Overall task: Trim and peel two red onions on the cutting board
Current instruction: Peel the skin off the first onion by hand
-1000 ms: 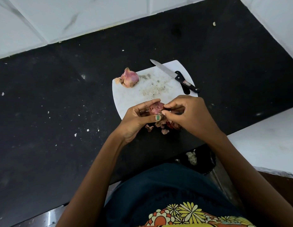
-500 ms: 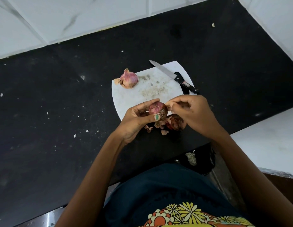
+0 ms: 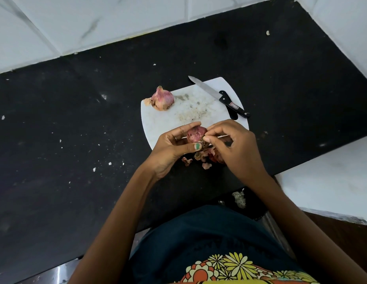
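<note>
My left hand (image 3: 172,146) grips a red onion (image 3: 196,133) over the near edge of the white cutting board (image 3: 164,121). My right hand (image 3: 238,146) pinches a bit of skin at that onion's right side. Loose onion peels (image 3: 201,157) lie on the black counter just below my hands. A second red onion (image 3: 162,97), with its skin on, sits at the board's far left corner. A black-handled knife (image 3: 221,97) lies across the board's far right corner.
The black counter (image 3: 76,140) carries scattered white specks. White tiled wall (image 3: 96,23) runs along the back and right. A white surface (image 3: 332,181) lies lower at the right, and a dark bin with scraps (image 3: 239,198) is below the counter edge.
My right hand drew away to the right with a piece of skin, showing the peel pile, then came back to pinch at the onion again. My left hand held the onion steady.
</note>
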Available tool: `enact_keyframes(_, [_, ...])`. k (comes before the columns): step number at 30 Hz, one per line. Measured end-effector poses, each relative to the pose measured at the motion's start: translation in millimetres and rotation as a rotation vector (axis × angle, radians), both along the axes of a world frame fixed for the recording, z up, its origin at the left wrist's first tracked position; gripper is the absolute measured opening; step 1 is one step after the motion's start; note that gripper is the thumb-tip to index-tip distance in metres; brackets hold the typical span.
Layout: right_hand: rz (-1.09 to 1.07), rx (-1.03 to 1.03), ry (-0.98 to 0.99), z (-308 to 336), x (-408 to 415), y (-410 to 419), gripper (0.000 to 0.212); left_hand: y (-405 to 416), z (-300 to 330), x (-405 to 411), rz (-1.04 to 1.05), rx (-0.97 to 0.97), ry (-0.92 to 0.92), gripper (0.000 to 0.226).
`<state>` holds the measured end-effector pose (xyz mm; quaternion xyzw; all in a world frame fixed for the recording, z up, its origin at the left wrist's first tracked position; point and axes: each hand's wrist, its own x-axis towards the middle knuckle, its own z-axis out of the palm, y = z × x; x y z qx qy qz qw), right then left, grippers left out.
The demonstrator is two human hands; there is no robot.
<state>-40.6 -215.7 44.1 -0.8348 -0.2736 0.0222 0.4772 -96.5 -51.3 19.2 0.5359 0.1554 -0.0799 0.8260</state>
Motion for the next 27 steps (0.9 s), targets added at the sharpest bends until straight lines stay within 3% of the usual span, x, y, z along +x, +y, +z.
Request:
enact_keyframes(7, [0.08,-0.149,-0.013,-5,0,5,0.006,1,0,-1,0.004,-0.016,0.005,0.054])
enact_keyframes(16, [-0.088,0.064,0.482,-1,-1,10,0.009,5,-2,-2,-0.032,-0.07,-0.004,0.052])
enact_keyframes(21, [-0.196,0.302,0.758,4,7,9,0.011,10,-6,-6,-0.045,-0.134,-0.008,0.054])
enact_keyframes(24, [-0.258,0.238,0.693,-2,9,5,0.005,10,-8,-8,-0.048,-0.191,0.0,0.055])
enact_keyframes(27, [-0.253,-0.086,0.409,-20,9,1,0.004,11,-9,-7,-0.052,-0.233,0.019,0.056])
